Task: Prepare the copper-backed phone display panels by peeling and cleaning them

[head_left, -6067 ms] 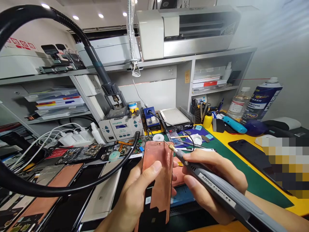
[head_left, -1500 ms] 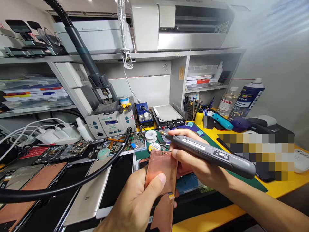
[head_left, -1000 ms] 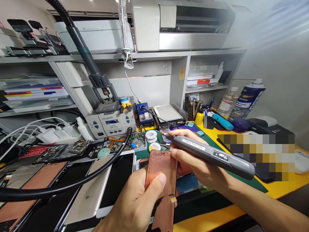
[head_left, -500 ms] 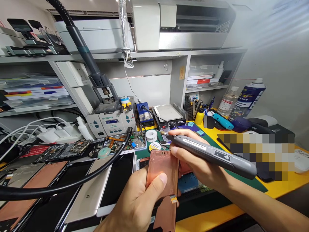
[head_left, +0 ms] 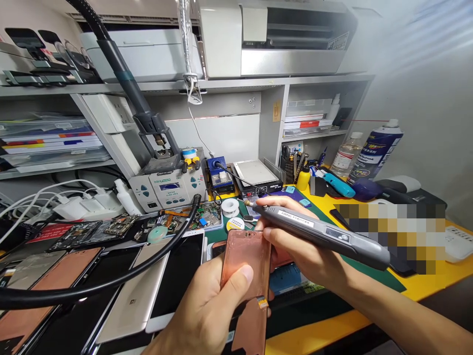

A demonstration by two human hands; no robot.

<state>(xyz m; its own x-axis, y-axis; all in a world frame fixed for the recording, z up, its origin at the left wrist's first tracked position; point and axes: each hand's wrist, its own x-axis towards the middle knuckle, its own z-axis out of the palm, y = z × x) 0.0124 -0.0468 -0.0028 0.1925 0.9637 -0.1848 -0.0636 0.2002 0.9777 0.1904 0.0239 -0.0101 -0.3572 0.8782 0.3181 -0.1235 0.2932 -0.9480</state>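
Note:
My left hand [head_left: 218,296] grips a copper-coloured phone screen panel [head_left: 246,256], with the thumb lying flat across its back. A small gold flex connector [head_left: 262,302] shows near the panel's lower middle. In my right hand [head_left: 295,236] is a grey pen-style electric rotary tool [head_left: 314,229] with a white label, its fat end pointing right. The tool's metal tip [head_left: 250,202] points left, above the panel's top edge and apart from it. My right fingers are close to the panel's upper right corner; whether they touch it I cannot tell.
Phones and screen panels [head_left: 133,296] lie at the left under a black hose [head_left: 148,268]. Behind my hands are a tray of circuit boards [head_left: 207,217], a solder spool [head_left: 231,207] and a hot-air station [head_left: 170,190]. A spray can [head_left: 377,153] and a bottle [head_left: 347,153] stand at the back right.
The whole view has shifted a little, so the scene sits slightly further left. Both hands keep their holds, and the tool and panel stay nearly the same relative to each other.

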